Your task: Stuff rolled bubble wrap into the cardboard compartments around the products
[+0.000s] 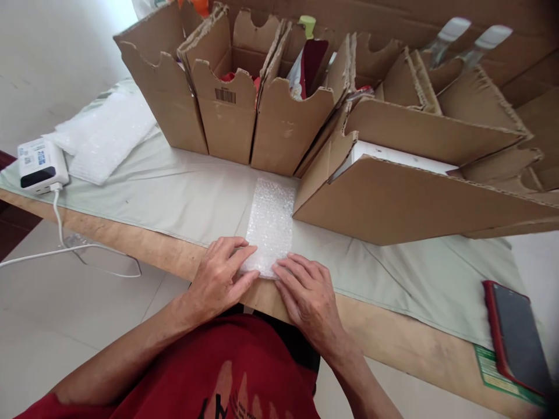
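A rectangular piece of clear bubble wrap (pixel 271 218) lies flat on the cloth, its short near end at the table's front edge. My left hand (pixel 225 270) grips its near left corner, with the thumb along the front end and the index finger on the left side. At the opposite near corner, my right hand (pixel 308 285) has its fingers bent together over the wrap. Its thumb is partly hidden below those fingers. Whether the wrap is a bag or a folded sheet, I cannot tell.
Cardboard bins (pixel 227 116) line the back, and a wide cardboard box (pixel 406 198) stands close on the right. More bubble wrap (pixel 109 131) lies at left beside a white device (pixel 41 166) with a cable. A red-cased phone (pixel 519 334) rests at far right.
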Demonstrator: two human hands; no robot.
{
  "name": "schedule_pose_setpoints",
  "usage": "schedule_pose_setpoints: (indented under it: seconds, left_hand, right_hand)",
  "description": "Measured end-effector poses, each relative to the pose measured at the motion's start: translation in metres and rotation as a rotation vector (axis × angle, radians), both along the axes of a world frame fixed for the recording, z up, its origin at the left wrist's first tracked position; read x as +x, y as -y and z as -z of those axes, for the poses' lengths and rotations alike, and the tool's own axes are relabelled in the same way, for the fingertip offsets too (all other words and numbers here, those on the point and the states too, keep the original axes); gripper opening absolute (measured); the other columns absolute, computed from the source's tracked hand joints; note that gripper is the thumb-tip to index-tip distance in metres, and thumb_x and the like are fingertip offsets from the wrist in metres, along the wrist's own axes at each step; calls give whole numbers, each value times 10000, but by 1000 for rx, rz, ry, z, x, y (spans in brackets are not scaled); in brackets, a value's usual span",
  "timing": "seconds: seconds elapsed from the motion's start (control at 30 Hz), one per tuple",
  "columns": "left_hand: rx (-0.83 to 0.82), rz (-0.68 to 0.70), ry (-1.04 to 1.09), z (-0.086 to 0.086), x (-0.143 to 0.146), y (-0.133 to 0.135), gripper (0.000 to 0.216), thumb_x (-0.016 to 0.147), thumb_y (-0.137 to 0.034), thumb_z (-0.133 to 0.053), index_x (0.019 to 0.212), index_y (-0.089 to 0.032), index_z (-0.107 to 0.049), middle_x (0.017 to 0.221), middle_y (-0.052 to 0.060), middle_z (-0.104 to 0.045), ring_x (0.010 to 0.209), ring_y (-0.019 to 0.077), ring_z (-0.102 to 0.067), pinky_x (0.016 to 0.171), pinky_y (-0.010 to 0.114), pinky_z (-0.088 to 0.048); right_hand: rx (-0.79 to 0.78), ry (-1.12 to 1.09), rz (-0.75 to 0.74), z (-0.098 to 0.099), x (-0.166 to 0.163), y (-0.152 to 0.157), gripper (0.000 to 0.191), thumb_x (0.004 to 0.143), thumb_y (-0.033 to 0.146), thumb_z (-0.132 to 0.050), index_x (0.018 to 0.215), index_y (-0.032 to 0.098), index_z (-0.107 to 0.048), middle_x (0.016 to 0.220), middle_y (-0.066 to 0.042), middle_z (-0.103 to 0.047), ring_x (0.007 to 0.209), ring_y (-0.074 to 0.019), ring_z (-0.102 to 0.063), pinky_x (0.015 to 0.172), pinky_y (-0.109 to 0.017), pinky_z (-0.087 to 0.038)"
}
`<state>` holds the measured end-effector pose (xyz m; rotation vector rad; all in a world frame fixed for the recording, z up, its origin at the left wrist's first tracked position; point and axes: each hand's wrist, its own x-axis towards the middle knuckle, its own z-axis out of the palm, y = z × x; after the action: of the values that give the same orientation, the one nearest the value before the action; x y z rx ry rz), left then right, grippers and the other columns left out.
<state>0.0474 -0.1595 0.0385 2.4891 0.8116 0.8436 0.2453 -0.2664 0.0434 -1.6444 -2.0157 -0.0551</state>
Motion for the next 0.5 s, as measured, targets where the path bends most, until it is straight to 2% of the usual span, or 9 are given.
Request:
schedule_pose_setpoints:
  seconds: [0.1, 0.17, 0.23, 0.33, 0.4, 0.5]
  left_hand:
    - [-36, 136, 17, -3, -10, 5, 289, 956, -174, -625, 1244, -151, -621, 1125, 126, -700, 1068, 272, -615, 947, 448, -512]
    - [-78, 164, 23, -4, -13, 4, 288, 964, -130, -596, 1250, -154, -612, 1058, 98, -723, 1020, 250, -623, 926, 426, -508]
    - [-89, 137, 33, -3, -10, -2, 266, 978, -129, -581, 1240, -147, -618, 971, 78, -730, 936, 232, -630, 876, 405, -514]
    - [-26, 60, 21, 2, 2, -17, 227, 988, -168, -588, 1208, -137, -638, 883, 65, -722, 832, 226, -631, 799, 394, -520]
    - [17, 10, -4, 6, 10, -26, 214, 988, -185, -588, 1187, -139, -650, 916, 80, -725, 840, 241, -640, 788, 405, -529]
    - [46, -16, 11, 8, 12, -28, 219, 986, -204, -593, 1187, -145, -657, 1037, 119, -711, 944, 266, -649, 841, 424, -546]
  right_hand:
    - [-62, -122, -32, -5, 0, -3, 221, 990, 86, -563, 1163, 195, -648, 1080, -50, -767, 1074, -238, -675, 943, -414, -467]
    - [-122, -206, -51, -8, 1, -2, 214, 1004, 119, -557, 1181, 206, -640, 1067, -41, -763, 1012, -208, -680, 931, -390, -482]
    - [-103, -228, -3, -9, 2, -2, 225, 1010, 155, -563, 1221, 201, -628, 1090, -56, -756, 1021, -210, -675, 922, -381, -494]
    - [23, -131, 105, -6, 3, -3, 259, 996, 171, -589, 1253, 164, -617, 1194, -125, -723, 1128, -259, -644, 944, -412, -488]
    - [42, -26, 103, -3, 3, -6, 267, 979, 161, -605, 1245, 155, -625, 1244, -146, -707, 1178, -290, -625, 962, -439, -472]
    - [1, 81, 53, -1, 3, -11, 261, 965, 141, -606, 1222, 166, -640, 1231, -120, -730, 1186, -305, -630, 959, -447, -461]
